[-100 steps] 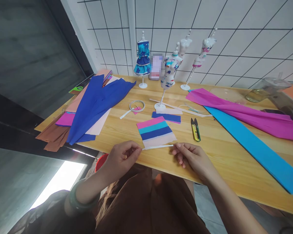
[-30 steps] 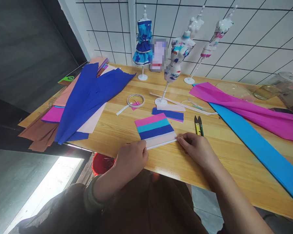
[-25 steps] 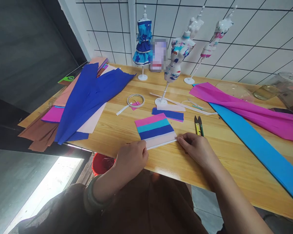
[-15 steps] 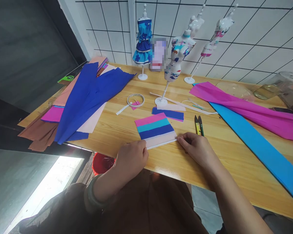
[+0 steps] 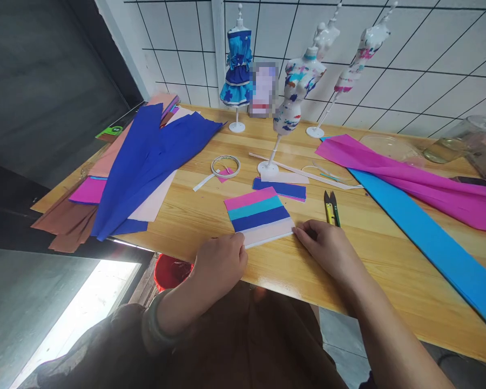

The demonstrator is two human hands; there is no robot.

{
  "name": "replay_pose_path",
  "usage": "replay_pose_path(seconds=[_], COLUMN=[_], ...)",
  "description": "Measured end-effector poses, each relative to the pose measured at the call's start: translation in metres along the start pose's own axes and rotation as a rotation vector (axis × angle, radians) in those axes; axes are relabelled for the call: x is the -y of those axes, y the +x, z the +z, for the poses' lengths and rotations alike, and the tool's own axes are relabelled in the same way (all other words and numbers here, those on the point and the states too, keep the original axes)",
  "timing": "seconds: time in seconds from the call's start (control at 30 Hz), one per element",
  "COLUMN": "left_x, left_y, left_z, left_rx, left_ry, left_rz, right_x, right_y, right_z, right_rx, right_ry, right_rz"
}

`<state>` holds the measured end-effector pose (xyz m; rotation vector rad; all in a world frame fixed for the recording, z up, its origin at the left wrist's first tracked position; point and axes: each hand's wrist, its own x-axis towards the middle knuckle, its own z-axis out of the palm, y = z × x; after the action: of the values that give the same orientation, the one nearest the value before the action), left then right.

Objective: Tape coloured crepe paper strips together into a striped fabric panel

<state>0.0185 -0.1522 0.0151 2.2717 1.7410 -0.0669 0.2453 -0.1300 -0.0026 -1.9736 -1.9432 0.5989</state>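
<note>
A small striped paper piece with pink, light blue, dark blue and pale pink bands lies near the table's front edge. Along its near edge lies a thin white strip. My left hand is closed, its fingertips pinching the strip's left end against the table. My right hand has its fingers pressed together on the strip's right end at the paper's corner. Yellow-handled snips lie just beyond my right hand.
Dark blue, pink and brown paper sheets spread over the table's left. Magenta and light blue strips run along the right. A tape roll, a small blue piece, mannequins and a glass jar stand behind.
Earlier both hands held the white strip stretched just off the paper's near edge. Since then it has been laid on that edge; the hands have barely moved in the last second.
</note>
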Motion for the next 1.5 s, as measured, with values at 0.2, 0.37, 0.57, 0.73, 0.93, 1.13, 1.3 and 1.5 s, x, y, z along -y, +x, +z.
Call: replay_pose_path(seconds=[0.2,0.37,0.57,0.73,0.93,1.13,1.3,1.5], left_x=[-0.001,-0.001,-0.002,-0.003,-0.003,-0.002,0.001,0.004], left_y=[0.0,-0.001,-0.001,0.0,0.001,0.001,0.0,-0.003], left_z=[-0.001,-0.002,-0.004,-0.005,-0.005,-0.008,-0.009,-0.011], left_rx=[0.004,0.012,0.041,0.053,0.058,0.064,0.081,0.093], left_ry=[0.0,0.024,0.025,0.018,0.025,0.041,0.042,-0.009], left_rz=[0.01,0.003,0.001,0.001,0.01,0.013,0.002,-0.011], right_x=[0.001,0.001,0.001,0.002,0.004,-0.001,-0.004,-0.009], right_y=[-0.001,0.0,-0.001,-0.001,0.001,0.003,0.002,0.002], right_z=[0.0,0.0,0.0,0.0,-0.003,-0.001,-0.003,-0.006], right_rx=[-0.016,-0.009,-0.016,-0.017,0.006,-0.01,-0.013,-0.012], right_ry=[-0.008,-0.011,-0.017,-0.019,-0.024,-0.022,-0.035,-0.033], right_rz=[-0.023,-0.02,-0.028,-0.019,0.004,0.071,0.123,0.097])
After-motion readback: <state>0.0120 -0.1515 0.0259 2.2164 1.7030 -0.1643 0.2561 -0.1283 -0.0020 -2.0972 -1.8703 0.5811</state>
